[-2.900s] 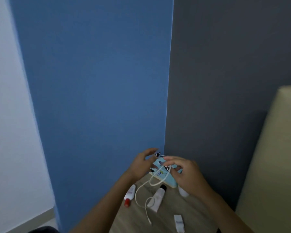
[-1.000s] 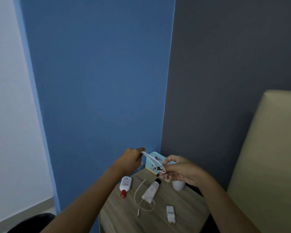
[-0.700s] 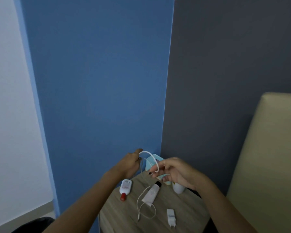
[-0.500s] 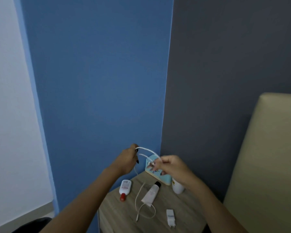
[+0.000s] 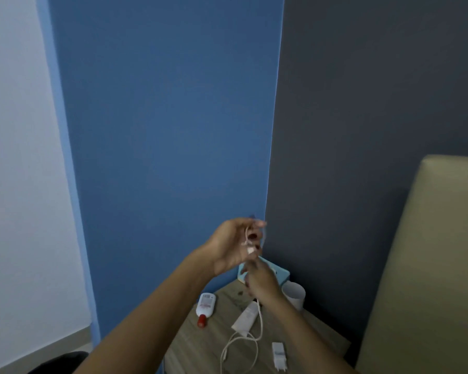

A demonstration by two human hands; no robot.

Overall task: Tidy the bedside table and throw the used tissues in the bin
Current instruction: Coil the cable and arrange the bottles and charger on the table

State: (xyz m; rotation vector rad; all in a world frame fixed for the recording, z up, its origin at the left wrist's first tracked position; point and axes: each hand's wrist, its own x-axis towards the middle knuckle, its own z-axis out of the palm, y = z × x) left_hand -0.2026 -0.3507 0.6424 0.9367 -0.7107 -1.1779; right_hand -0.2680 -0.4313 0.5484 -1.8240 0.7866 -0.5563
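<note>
Above the wooden bedside table [image 5: 200, 346], my left hand [image 5: 231, 245] is raised and curled around coils of a white charging cable [image 5: 260, 319]. Just below it, my right hand [image 5: 258, 279] pinches the same cable, whose loose end hangs down and loops on the tabletop. A white charger plug [image 5: 278, 356] lies near the front of the table. A light blue tissue box [image 5: 277, 273] stands in the back corner, partly hidden by my right hand. No loose tissues or bin are in view.
A white bottle with a red cap [image 5: 206, 309] and a white tube [image 5: 246, 318] lie on the table. A white cup [image 5: 295, 294] stands by the grey wall. A beige headboard [image 5: 430, 265] rises on the right. Blue wall stands behind.
My left hand has risen and turned palm-in with the cable coils. My right hand dropped below it, drawing the cable up off the table. The view has tilted slightly down.
</note>
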